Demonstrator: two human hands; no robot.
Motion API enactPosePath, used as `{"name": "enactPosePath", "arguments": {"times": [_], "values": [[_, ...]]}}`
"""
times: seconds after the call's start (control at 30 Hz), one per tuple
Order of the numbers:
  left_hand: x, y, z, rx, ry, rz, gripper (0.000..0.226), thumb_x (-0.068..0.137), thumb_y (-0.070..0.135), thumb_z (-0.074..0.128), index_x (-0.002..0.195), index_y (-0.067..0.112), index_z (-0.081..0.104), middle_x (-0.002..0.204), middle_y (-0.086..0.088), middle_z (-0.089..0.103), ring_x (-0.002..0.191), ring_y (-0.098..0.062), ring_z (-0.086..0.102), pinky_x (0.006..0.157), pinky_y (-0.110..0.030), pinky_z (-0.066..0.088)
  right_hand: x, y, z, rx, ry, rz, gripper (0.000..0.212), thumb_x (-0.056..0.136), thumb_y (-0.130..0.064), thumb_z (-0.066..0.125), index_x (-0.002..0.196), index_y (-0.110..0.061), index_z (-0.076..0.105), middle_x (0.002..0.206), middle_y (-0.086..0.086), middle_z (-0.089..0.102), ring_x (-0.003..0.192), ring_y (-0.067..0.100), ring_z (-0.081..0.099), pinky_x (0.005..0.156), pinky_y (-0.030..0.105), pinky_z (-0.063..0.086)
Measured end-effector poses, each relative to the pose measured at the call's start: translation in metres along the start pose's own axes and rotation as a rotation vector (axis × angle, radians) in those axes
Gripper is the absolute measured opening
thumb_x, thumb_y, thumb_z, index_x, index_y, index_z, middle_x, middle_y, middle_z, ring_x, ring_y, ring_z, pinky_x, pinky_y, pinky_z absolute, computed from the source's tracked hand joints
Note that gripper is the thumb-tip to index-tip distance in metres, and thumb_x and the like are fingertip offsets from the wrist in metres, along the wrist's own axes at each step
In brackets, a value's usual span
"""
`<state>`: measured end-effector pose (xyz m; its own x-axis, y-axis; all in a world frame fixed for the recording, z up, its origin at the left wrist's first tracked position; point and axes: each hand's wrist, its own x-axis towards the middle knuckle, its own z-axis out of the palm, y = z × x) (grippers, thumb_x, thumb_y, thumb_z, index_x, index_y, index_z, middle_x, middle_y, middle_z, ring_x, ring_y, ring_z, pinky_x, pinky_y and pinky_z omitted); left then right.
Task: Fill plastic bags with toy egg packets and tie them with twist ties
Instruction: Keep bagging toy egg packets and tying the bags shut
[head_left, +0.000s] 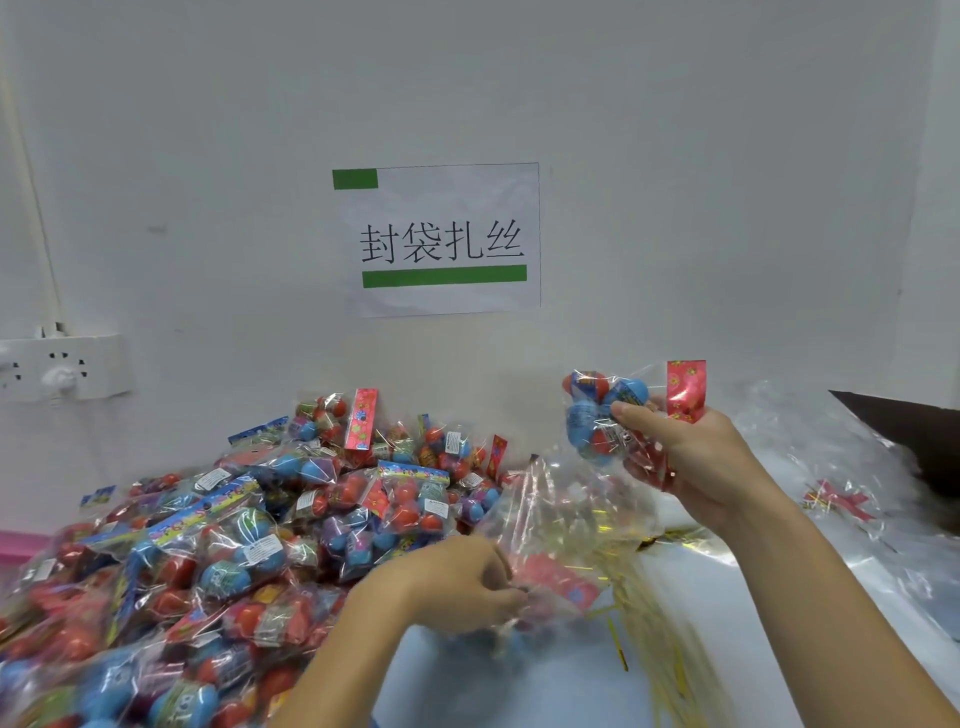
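A pale blue surface (519, 686) stands against a white wall (675, 130), and most of its left half is covered with goods. Nearest, in the right foreground, a loose bundle of thin yellow twist ties (670, 634) lies spread on the surface, blurred in the picture. Just left of them the left hand (457, 582) is low over the surface, its fingers curled and pinching the near edge of a clear plastic bag (566, 525). The bag rises up and to the right from this hand; a red packet seems to lie in its lower part, but the blur does not let me be sure. To the left of the hand, and reaching to the near left corner, is a big heap of toy egg packets (218, 551), with red, blue and purple eggs in clear wrappers with coloured header cards.

Farther and to the right, the right hand (696, 457) is raised above the bag. It grips one egg packet (605, 410), the thumb across the front of the wrapper; the eggs stick out to the left of the hand and the red header card (685, 389) stands upright above the fingers. At the right side lie more clear bags (831, 488), crumpled.

On the wall behind hangs a paper sign (441, 239) with Chinese characters and green bars, and far left there is a white power socket (62, 369).
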<state>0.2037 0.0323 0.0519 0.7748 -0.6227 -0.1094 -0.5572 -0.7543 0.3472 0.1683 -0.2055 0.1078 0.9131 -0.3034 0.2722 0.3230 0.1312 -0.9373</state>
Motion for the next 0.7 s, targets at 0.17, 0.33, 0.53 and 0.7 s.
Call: {"name": "enactPosePath", "arguments": {"times": [0.17,0.33,0.53,0.7], "values": [[-0.015,-0.007,-0.019,0.001,0.135,-0.102,0.05,0.101,0.039,0.049,0.058,0.013,0.038,0.053,-0.001,0.029,0.047,-0.016,0.024,0.055,-0.031,0.024,0.002,-0.002,-0.008,0.009,0.075,0.031,0.014,0.082,-0.014,0.08,0.092,-0.011,0.072,0.078,0.006,0.072,0.068,0.018,0.068,0.061,0.031,0.054],[-0.014,0.007,-0.018,0.12,0.287,-0.141,0.033,0.1,0.032,0.048,0.072,0.015,0.046,0.071,-0.001,0.047,0.059,-0.018,0.04,0.059,-0.032,0.033,0.003,-0.002,-0.012,-0.016,0.116,0.074,0.016,0.081,-0.016,0.081,0.092,-0.012,0.07,0.081,0.005,0.073,0.076,0.02,0.069,0.066,0.034,0.054],[-0.01,0.052,-0.009,-0.026,0.511,0.152,0.02,0.101,0.026,0.043,0.121,0.029,0.044,0.093,0.007,0.049,0.079,-0.012,0.047,0.076,-0.038,0.049,0.003,-0.003,-0.011,-0.018,0.136,0.076,0.015,0.081,-0.016,0.081,0.09,-0.013,0.069,0.082,0.006,0.073,0.076,0.019,0.068,0.063,0.032,0.053],[-0.01,0.081,0.009,0.099,0.389,0.307,0.035,0.103,0.046,0.034,0.136,0.056,0.037,0.105,0.006,0.032,0.102,-0.014,0.034,0.084,-0.036,0.04,0.002,-0.005,-0.009,-0.023,0.127,0.08,0.013,0.081,-0.015,0.081,0.087,-0.014,0.069,0.081,0.007,0.072,0.074,0.019,0.067,0.063,0.032,0.052]]}}
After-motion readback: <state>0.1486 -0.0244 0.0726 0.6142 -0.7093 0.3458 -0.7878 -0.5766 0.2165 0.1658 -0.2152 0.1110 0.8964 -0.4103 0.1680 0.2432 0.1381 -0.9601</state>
